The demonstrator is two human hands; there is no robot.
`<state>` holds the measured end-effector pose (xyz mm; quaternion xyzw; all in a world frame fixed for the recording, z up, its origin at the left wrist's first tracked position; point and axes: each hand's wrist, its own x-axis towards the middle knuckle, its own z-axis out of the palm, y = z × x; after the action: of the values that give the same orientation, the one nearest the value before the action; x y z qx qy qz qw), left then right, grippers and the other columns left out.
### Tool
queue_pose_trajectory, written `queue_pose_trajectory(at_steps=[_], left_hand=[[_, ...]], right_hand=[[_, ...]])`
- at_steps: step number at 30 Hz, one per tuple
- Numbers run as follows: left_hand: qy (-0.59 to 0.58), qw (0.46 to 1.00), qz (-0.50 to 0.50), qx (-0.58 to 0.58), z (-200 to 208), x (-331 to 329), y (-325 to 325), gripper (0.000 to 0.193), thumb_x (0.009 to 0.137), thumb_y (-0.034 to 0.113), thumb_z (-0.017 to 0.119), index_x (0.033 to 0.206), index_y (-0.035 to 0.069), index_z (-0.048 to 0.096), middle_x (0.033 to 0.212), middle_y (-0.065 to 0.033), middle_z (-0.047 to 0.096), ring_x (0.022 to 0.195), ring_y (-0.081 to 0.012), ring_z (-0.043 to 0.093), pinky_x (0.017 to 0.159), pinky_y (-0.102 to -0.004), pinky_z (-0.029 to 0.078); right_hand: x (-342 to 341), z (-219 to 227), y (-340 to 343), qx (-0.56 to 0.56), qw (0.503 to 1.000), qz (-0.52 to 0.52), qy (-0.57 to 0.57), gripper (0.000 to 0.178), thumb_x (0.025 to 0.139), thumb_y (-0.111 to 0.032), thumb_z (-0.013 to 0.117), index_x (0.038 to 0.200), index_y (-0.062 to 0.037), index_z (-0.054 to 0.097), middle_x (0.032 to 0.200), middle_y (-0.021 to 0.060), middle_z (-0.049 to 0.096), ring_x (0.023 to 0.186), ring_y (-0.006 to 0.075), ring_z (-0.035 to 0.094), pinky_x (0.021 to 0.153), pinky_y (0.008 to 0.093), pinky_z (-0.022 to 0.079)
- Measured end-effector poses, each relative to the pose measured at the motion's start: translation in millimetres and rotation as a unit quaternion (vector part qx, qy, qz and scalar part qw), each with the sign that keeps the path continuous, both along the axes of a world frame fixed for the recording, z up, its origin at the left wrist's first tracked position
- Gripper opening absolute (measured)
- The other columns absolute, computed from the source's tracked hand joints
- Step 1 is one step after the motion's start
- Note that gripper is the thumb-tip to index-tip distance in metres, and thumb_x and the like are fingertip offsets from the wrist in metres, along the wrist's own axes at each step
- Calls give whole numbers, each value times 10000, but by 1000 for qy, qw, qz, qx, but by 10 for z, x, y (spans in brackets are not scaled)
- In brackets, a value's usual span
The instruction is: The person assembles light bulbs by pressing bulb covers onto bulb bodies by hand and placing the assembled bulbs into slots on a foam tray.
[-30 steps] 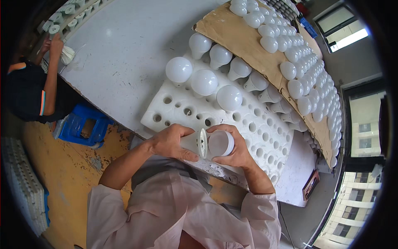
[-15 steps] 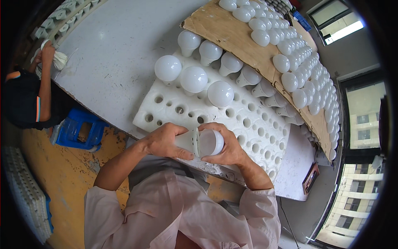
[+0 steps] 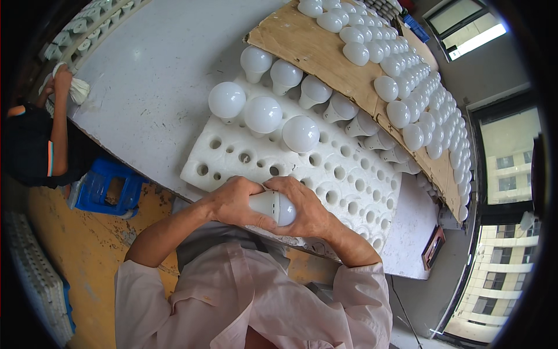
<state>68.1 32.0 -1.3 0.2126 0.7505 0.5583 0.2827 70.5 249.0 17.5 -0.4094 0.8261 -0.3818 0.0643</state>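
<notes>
Just over the near edge of the white foam tray (image 3: 231, 173), I hold a light bulb between both hands. My left hand (image 3: 232, 200) wraps round its white tapered housing (image 3: 264, 203). Closed over the round milky cover (image 3: 286, 210) is my right hand (image 3: 308, 208). The bulb lies on its side, cover to the right, and housing and cover meet with no gap that I can see. Fingers hide part of both. Several finished-looking bulbs (image 3: 263, 114) stand cover-up in the tray's far holes, and many nearer holes hold nothing.
Beyond the tray, a brown cardboard sheet (image 3: 302, 41) carries rows of bulbs (image 3: 386, 88). At the far left a co-worker's hands (image 3: 62, 78) hold a white cloth-like thing (image 3: 79, 91). A blue plastic stool (image 3: 96, 189) stands on the floor, and a small dark-framed object (image 3: 433, 250) is at the table's right.
The cover, tilted and apart from the housing at its rim before, now sits against it. My right hand has moved left and closed in round the cover. The view has shifted slightly.
</notes>
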Motion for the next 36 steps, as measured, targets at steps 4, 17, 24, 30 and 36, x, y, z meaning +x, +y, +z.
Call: queue_pose_trajectory(at_steps=[4, 17, 24, 30, 36], left_hand=[[48, 998, -23, -39, 26, -14, 67, 668, 641, 483, 828, 955, -77, 646, 893, -196, 684, 840, -204, 673, 752, -319, 523], [43, 994, -81, -58, 103, -53, 221, 583, 607, 462, 758, 793, -78, 642, 724, -183, 661, 687, -228, 661, 624, -333, 521], [-166, 981, -70, 64, 35, -253, 203, 561, 769, 471, 659, 821, -88, 631, 675, -141, 624, 539, -184, 636, 404, -251, 465], [-340, 918, -70, 190, -13, -380, 178, 563, 946, 497, 478, 941, -50, 613, 668, -128, 624, 435, -169, 614, 260, -203, 334], [-366, 909, -49, 196, -51, -366, 163, 591, 940, 541, 451, 1018, -21, 614, 706, -114, 658, 455, -139, 611, 274, -205, 352]], right_hand=[[21, -93, -15, -50, 997, 0, 60, 680, 610, -144, 803, 1202, -21, 493, 1129, 154, 547, 997, 337, 568, 850, 411, 485], [157, -197, -107, -234, 962, -5, 143, 299, 566, -62, 711, 857, -49, 641, 953, 85, 607, 831, 256, 575, 723, 354, 487], [-26, -252, -52, -237, 968, -57, 55, 470, 581, -68, 738, 1022, -35, 580, 1050, 139, 552, 891, 252, 539, 740, 358, 465], [-99, -256, -2, -261, 962, -62, -55, 986, 617, -123, 842, 1408, -78, 255, 1307, 187, 382, 1204, 317, 454, 963, 431, 411], [-110, -185, 8, -256, 964, -38, 55, 913, 624, -118, 838, 1382, -64, 332, 1289, 195, 438, 1186, 313, 469, 973, 432, 401]])
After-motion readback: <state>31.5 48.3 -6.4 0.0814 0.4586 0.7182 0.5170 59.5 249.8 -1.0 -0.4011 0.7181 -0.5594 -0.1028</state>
